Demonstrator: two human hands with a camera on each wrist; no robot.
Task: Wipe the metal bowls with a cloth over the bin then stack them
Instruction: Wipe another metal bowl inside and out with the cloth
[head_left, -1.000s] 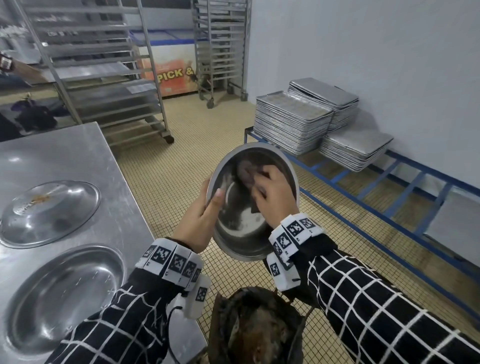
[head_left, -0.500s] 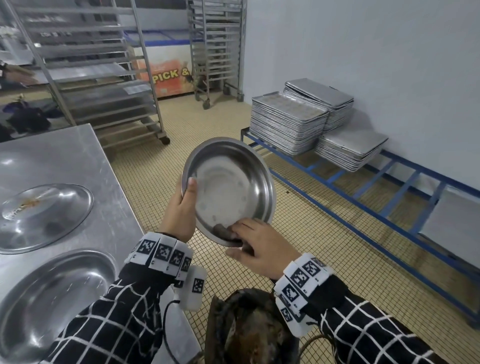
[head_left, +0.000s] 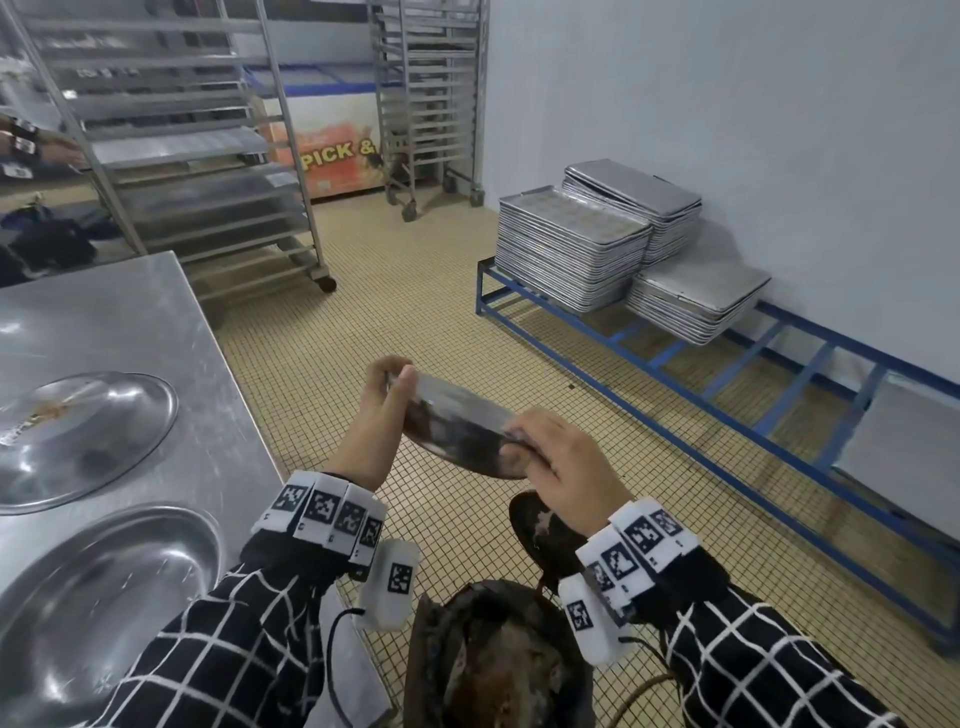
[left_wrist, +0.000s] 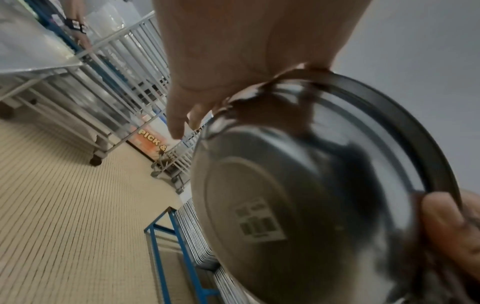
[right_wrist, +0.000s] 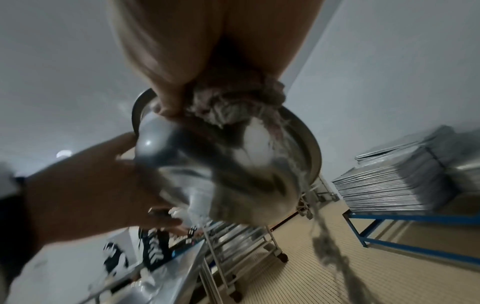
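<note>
Between both hands, above the bin (head_left: 483, 665), I hold a metal bowl (head_left: 457, 431) tilted almost edge-on, underside toward me. My left hand (head_left: 389, 379) pinches the far left rim. My right hand (head_left: 524, 441) grips the near rim with a bunched grey cloth pressed against it. The left wrist view shows the bowl's underside (left_wrist: 285, 205) with a faint label, and my left fingers (left_wrist: 221, 86) at its rim. In the right wrist view the cloth (right_wrist: 233, 102) sits crumpled under my palm on the bowl (right_wrist: 221, 164), a frayed strand hanging down.
A steel table (head_left: 156, 322) at my left carries an overturned bowl (head_left: 78, 436) and an upright one (head_left: 104, 597). Stacked baking trays (head_left: 571, 249) rest on a low blue frame (head_left: 727, 415) along the right wall. Wheeled tray racks (head_left: 208, 156) stand behind.
The bowl has turned from facing me to nearly edge-on. My right hand left the inside, went to the lower rim and now grips it with the cloth.
</note>
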